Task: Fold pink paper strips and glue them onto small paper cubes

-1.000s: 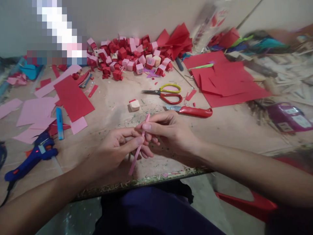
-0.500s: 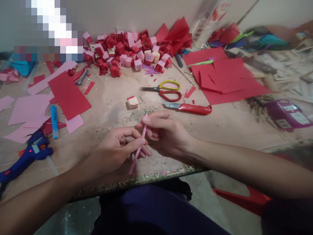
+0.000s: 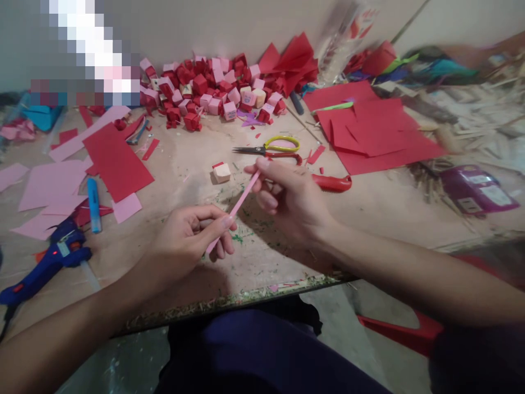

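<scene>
A narrow pink strip (image 3: 243,198), seemingly of paper or foam, slants between my two hands. My left hand (image 3: 197,235) pinches its lower part between thumb and fingers. At the upper end, the thumb and index finger of my right hand (image 3: 289,197) grip the strip. Just beyond the strip lies a small pale wooden block (image 3: 222,173) with a red patch on it. Behind my right hand are scissors (image 3: 283,144) with yellow and red handles, partly covered. The red handle of a utility knife (image 3: 334,183) shows past my knuckles, its blade hidden.
Pink and red little cubes (image 3: 205,90) are heaped at the back. Red sheets (image 3: 377,131) lie right, near a purple tape dispenser-like object (image 3: 478,189). On the left are a red sheet (image 3: 118,161), a blue marker (image 3: 94,205) and a blue glue gun (image 3: 53,257).
My right hand has moved up and right, away from my left, drawing out the strip between them. It now covers the knife blade. My left hand has shifted slightly left.
</scene>
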Action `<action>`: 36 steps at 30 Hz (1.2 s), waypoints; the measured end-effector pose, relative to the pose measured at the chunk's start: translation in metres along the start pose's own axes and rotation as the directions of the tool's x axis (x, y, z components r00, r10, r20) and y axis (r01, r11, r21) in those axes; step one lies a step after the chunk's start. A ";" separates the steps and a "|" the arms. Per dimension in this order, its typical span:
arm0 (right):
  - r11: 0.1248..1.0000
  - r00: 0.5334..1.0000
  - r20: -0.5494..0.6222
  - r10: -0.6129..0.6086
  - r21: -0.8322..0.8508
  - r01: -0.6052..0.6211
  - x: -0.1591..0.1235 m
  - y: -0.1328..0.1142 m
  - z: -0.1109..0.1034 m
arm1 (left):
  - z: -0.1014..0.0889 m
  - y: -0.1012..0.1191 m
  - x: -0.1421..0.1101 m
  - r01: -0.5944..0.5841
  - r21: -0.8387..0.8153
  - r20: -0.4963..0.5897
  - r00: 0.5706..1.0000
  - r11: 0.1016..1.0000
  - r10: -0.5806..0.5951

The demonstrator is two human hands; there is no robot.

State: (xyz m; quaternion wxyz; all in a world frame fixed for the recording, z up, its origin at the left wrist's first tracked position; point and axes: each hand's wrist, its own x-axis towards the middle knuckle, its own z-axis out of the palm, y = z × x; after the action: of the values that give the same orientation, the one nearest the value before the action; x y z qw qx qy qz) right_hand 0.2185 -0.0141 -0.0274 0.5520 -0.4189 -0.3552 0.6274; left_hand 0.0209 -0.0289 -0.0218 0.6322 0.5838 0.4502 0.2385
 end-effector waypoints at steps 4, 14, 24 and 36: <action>0.987 0.972 -0.176 -0.159 -0.041 0.154 0.012 -0.013 -0.014 | -0.006 0.002 0.002 -0.038 0.153 -0.090 0.995 0.988 0.052; 0.187 0.582 0.351 -0.733 -0.719 0.669 -0.017 -0.055 -0.008 | -0.025 0.009 -0.009 -0.249 0.792 0.004 0.915 0.557 0.404; 0.252 0.766 0.625 -0.152 -0.724 0.642 -0.018 -0.027 0.010 | -0.027 0.008 -0.004 -0.443 0.876 0.240 0.742 0.189 0.626; 0.357 0.826 0.533 -0.183 -0.747 0.561 -0.007 -0.011 -0.004 | -0.024 -0.007 0.000 -0.490 0.813 0.162 0.709 0.314 0.686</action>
State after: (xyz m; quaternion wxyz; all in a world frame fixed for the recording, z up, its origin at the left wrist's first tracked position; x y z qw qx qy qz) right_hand 0.2269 -0.0201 -0.0182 0.3070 -0.4252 -0.8078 0.2690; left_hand -0.0011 -0.0178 -0.0269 0.1055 0.8973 0.3250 0.2796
